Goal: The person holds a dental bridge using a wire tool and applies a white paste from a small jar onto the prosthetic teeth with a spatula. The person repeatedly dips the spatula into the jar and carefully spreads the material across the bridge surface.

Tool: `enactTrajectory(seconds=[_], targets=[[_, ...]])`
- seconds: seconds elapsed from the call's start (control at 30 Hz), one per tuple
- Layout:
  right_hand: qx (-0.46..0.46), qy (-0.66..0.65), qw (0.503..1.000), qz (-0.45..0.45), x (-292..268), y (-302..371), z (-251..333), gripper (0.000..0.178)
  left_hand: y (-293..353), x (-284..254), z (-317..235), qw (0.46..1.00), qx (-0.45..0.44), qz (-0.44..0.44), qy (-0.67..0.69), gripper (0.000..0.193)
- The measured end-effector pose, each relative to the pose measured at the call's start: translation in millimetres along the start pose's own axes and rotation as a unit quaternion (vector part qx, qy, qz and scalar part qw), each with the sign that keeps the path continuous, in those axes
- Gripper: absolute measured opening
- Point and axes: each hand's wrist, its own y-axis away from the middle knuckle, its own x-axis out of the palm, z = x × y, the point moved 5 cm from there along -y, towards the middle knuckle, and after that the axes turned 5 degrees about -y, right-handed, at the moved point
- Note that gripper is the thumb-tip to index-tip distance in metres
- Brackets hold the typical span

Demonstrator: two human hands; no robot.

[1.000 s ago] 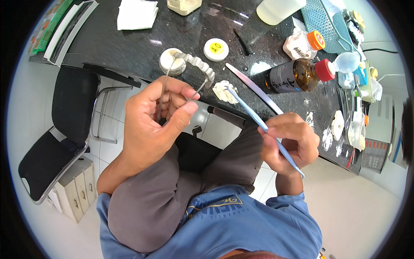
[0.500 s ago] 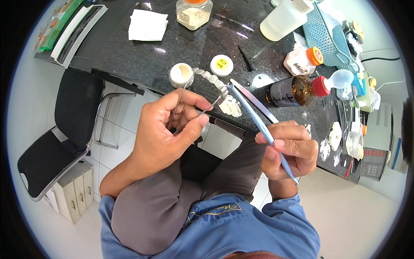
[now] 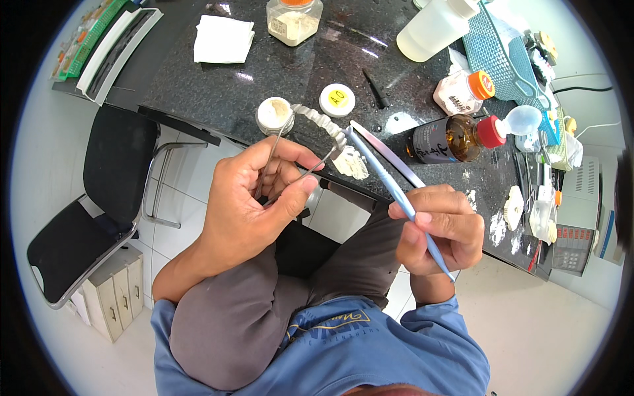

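Note:
My left hand (image 3: 254, 204) is closed on a thin metal wire holder (image 3: 272, 158). Its two prongs reach up to the ends of a grey-white curved row of tooth shapes (image 3: 321, 121), a dental arch framework. Pinched in my right hand (image 3: 441, 228) is a slim light-blue instrument (image 3: 389, 179), its upper tip close to the right end of the tooth row. Beside it runs a pink-purple slender stick (image 3: 386, 150), ending at my right fingers; I cannot tell whether they hold it. Below the row lies a white powdery patch (image 3: 352, 164).
A small open jar of cream powder (image 3: 274, 115) and a round yellow-labelled lid (image 3: 337, 99) stand at the table edge. A brown bottle with red cap (image 3: 456, 140), an orange-capped jar (image 3: 459, 94), a translucent bottle (image 3: 432, 32) and a blue basket (image 3: 498, 53) are at right.
The view has shifted slightly. Both hands keep their grips, and the blue instrument's tip stays close to the right end of the tooth row.

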Motion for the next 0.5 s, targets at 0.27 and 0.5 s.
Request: enactTrajectory(seconds=[0.27, 0.5], targets=[[0.003, -0.011, 1.0, -0.015, -1.3, 0.0, -1.5, 0.025, -0.1, -0.8, 0.6, 1.0, 0.004, 0.0, -0.009, 0.014], [-0.017, 0.037, 0.998, 0.045, 2.2, -1.7, 1.0, 0.016, -0.2, -0.8, -0.6, 1.0, 0.004, 0.0, -0.012, 0.014]])
